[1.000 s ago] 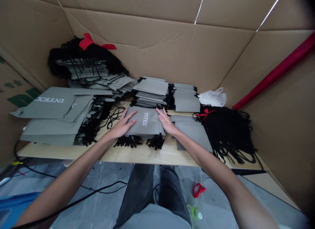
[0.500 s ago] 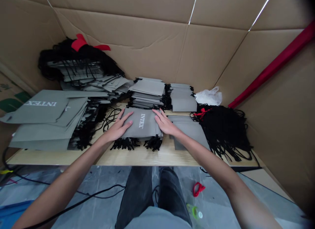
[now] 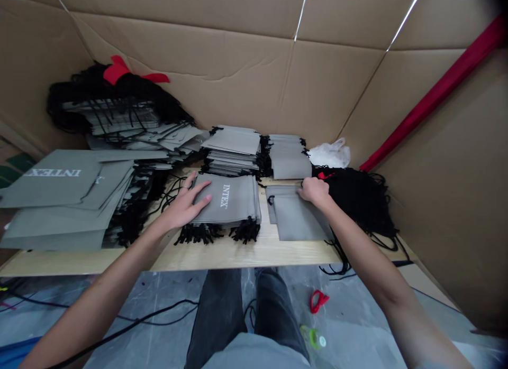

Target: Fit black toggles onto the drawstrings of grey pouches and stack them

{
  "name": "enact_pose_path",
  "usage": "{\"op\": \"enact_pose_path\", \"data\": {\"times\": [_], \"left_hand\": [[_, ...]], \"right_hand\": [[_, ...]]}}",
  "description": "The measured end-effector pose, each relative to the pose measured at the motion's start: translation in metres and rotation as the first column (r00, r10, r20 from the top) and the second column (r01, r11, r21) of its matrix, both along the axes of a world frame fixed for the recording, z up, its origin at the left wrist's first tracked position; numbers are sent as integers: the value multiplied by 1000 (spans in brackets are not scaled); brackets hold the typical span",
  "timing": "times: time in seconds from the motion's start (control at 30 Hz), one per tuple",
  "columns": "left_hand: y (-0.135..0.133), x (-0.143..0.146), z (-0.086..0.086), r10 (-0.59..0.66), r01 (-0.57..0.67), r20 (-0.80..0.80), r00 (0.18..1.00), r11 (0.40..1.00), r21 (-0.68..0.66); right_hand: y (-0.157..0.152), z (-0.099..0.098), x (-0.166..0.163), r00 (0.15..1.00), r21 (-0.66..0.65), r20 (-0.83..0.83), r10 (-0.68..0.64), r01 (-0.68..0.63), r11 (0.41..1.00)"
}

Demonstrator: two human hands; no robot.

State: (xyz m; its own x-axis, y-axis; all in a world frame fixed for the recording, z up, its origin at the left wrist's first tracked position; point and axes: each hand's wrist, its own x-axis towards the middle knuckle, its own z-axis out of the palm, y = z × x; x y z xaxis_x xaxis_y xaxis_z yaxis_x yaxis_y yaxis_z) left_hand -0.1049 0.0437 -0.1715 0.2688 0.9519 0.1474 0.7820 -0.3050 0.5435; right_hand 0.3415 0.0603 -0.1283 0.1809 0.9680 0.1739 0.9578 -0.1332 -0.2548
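My left hand (image 3: 186, 200) lies spread over the left side of a stack of grey drawstring pouches (image 3: 214, 205), whose top one reads INTEX. Black cord ends stick out along the near edge of that stack. My right hand (image 3: 314, 191) is closed at the upper right corner of another grey pouch (image 3: 301, 218), lying flat to the right. A bit of black cord shows by its fingertips, but what they grip is hidden. Just beyond this hand sits a heap of black cords (image 3: 357, 200) with a red tie.
Large grey INTEX bags (image 3: 55, 200) are piled at the left. Behind stand two smaller pouch stacks (image 3: 234, 141) (image 3: 289, 157) and a clear plastic bag (image 3: 331, 153). Cardboard walls (image 3: 218, 57) enclose the wooden table (image 3: 222, 258). A red ribbon (image 3: 318, 301) and a bottle (image 3: 311, 337) lie on the floor.
My right hand has left the INTEX pouch stack, moved right to the flat pouch and cord heap, and closed. My left hand stays on the stack. The view has shifted slightly.
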Motion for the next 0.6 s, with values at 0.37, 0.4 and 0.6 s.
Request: {"op": "enact_pose_path", "data": {"times": [0.37,0.4,0.6], "left_hand": [[-25,27,34,-19,1,63,998,960,280],[-28,34,39,-40,15,80,996,956,291],[-46,85,70,-228,126,231,946,915,384]], "right_hand": [[14,40,3,988,633,-105,114,-22,774],[10,57,-5,983,684,-95,154,-48,728],[-57,137,-88,347,798,-325,880,-398,452]]}}
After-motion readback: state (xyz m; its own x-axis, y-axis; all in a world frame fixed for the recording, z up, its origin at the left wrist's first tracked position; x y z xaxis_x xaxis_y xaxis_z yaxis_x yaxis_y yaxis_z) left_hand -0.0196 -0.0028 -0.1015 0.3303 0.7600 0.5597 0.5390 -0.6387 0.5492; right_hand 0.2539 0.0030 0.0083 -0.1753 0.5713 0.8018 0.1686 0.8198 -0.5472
